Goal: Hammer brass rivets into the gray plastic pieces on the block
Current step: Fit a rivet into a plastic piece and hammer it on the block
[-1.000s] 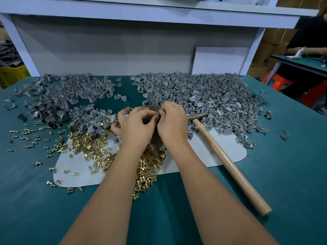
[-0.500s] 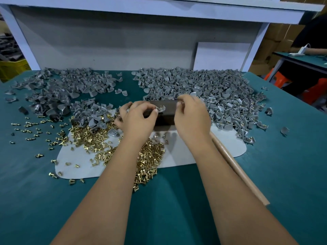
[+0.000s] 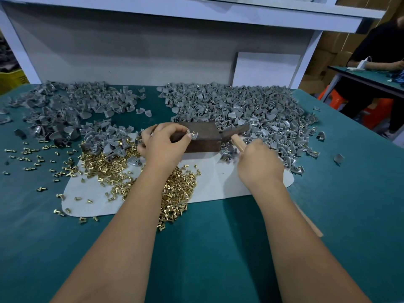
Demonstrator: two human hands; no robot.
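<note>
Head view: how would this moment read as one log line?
left hand: pinches gray piece on block | right hand: grips hammer | phase: pre-strike

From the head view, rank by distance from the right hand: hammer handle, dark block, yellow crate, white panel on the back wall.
From the right hand:
1. hammer handle, in its grip
2. dark block, just left
3. white panel, far behind
4. yellow crate, far left edge

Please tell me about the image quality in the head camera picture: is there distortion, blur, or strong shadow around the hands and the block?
Head view: wide-angle bending shows, the shelf edge curving; light is soft and even, with only faint shadows beside the forearms; the left hand, right hand and block are fairly sharp; the rivet pinched on the block is too small to see clearly; no strong glare.
</note>
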